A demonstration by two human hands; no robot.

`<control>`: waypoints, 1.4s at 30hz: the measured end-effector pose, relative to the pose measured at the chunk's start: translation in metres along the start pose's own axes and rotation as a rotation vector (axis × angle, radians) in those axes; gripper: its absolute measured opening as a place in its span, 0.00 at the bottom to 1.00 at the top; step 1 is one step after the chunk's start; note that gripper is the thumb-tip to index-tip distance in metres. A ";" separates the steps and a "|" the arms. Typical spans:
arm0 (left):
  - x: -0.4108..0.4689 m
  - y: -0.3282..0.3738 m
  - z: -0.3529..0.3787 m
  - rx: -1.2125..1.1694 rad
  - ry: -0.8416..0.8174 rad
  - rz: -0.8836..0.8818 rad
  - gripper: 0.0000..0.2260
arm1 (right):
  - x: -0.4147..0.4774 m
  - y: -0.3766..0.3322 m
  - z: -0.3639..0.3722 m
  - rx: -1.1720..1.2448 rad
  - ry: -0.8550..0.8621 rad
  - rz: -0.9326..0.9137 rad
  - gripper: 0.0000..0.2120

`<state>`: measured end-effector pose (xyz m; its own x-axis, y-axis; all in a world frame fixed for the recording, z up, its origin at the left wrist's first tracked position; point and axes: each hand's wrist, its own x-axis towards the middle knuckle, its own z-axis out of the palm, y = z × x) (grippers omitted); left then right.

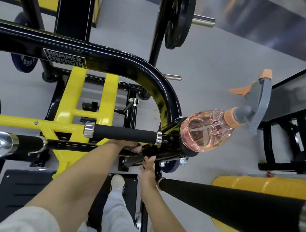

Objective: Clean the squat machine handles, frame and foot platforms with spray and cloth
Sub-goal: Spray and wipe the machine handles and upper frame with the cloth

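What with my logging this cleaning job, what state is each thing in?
spray bottle: unheld, lying tilted on the black frame.
cloth: bunched in the left hand.
left hand: grips the cloth under the foam handle.
right hand: fingers straight, touching the black frame.
weight plate: loaded on its peg.

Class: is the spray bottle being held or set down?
Set down. The spray bottle rests on the black frame; neither the left hand nor the right hand touches it.
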<state>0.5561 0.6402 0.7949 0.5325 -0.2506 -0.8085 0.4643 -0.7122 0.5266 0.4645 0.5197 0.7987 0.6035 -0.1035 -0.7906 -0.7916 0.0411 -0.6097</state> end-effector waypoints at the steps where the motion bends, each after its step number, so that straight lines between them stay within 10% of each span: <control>1: -0.003 -0.001 0.001 -0.079 0.015 -0.007 0.16 | -0.002 -0.001 0.003 -0.015 0.021 -0.010 0.29; 11: -0.060 -0.019 0.015 0.305 0.375 0.188 0.04 | -0.025 -0.011 0.032 -0.084 0.057 -0.103 0.28; 18: -0.102 -0.083 -0.026 0.542 0.407 -0.050 0.21 | -0.044 -0.014 0.058 -0.553 0.106 -0.319 0.25; 24: -0.128 -0.087 -0.024 0.599 0.611 -0.257 0.08 | -0.051 -0.014 0.068 -1.074 0.045 -0.494 0.26; 31: -0.156 -0.068 -0.020 1.266 0.443 -0.579 0.12 | -0.048 -0.012 0.068 -1.312 -0.046 -0.497 0.26; 39: -0.182 -0.153 0.022 1.416 0.676 0.089 0.10 | -0.052 -0.019 0.075 -1.287 -0.050 -0.424 0.28; 42: -0.192 -0.210 0.024 0.729 0.780 0.185 0.26 | -0.052 -0.019 0.077 -1.270 -0.044 -0.436 0.28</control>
<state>0.3392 0.8219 0.8336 0.9741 -0.0913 -0.2069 -0.0648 -0.9892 0.1313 0.4554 0.6005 0.8473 0.8106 0.1611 -0.5631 -0.0609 -0.9330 -0.3547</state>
